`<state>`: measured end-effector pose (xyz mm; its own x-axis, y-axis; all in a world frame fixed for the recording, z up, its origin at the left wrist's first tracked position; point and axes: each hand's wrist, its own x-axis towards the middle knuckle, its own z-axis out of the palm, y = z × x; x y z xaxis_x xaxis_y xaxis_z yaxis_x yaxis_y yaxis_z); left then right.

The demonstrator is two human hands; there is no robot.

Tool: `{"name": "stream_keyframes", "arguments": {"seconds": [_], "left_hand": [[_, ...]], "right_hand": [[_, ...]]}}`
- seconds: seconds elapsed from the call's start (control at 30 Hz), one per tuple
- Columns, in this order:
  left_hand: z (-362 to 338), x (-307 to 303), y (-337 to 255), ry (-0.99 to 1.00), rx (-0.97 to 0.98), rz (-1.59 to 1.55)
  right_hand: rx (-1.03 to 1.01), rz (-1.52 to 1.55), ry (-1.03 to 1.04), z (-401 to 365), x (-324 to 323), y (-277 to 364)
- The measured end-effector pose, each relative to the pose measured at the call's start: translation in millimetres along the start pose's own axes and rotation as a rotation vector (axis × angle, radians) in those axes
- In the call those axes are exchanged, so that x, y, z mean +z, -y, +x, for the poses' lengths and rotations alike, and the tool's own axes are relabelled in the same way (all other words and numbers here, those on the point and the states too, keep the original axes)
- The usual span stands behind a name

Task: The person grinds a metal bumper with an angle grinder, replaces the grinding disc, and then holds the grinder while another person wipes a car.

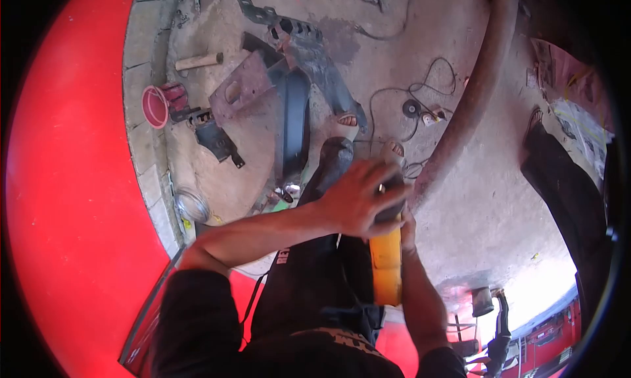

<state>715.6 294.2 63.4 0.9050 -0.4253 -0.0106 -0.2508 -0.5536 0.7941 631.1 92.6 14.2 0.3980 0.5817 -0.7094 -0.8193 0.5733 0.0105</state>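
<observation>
My left hand (pixel 358 197) is wrapped over the dark front end of a yellow tool (pixel 386 263), in front of my lap. On the right side of the same tool, my right hand (pixel 408 230) holds its body, with most of the fingers hidden behind it. The yellow part points down toward my waist. A thick brown curved pipe (pixel 453 131) passes just beyond my hands and runs up to the top right.
Black metal parts (pixel 296 125) and a rusty plate (pixel 243 89) lie on the concrete floor. A pink bucket (pixel 155 106) stands at the left, near the red surface (pixel 72 174). A cable and a disc (pixel 411 108) lie ahead. Another person's leg (pixel 565 174) is at the right.
</observation>
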Motion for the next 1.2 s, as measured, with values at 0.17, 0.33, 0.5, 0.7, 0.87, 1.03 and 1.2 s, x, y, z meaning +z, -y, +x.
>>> {"name": "stream_keyframes", "arguments": {"seconds": [0.17, 0.33, 0.5, 0.7, 0.87, 1.03, 1.2], "left_hand": [[8, -19, -10, -0.085, -0.476, -0.040], [-23, -59, 12, -0.079, -0.667, -0.118], [-19, -54, 23, 0.024, -0.277, 0.012], [-17, -51, 21, 0.028, -0.304, -0.016], [-23, -53, 29, -0.155, -0.404, -0.010], [-13, -45, 27, -0.132, -0.338, -0.037], [-16, -25, 39, -0.058, -0.351, -0.044]], "right_hand": [[-0.144, -0.143, -0.129, 42, -3, -16], [0.135, 0.038, -0.027, 37, 9, 3], [0.128, 0.029, -0.014, 44, 8, 3], [0.156, 0.104, -0.050, 46, 8, 6], [0.179, 0.092, -0.044, 47, 1, 4], [0.206, 0.063, -0.079, 49, 5, 9], [0.207, 0.079, 0.009, 49, 2, 13]]}}
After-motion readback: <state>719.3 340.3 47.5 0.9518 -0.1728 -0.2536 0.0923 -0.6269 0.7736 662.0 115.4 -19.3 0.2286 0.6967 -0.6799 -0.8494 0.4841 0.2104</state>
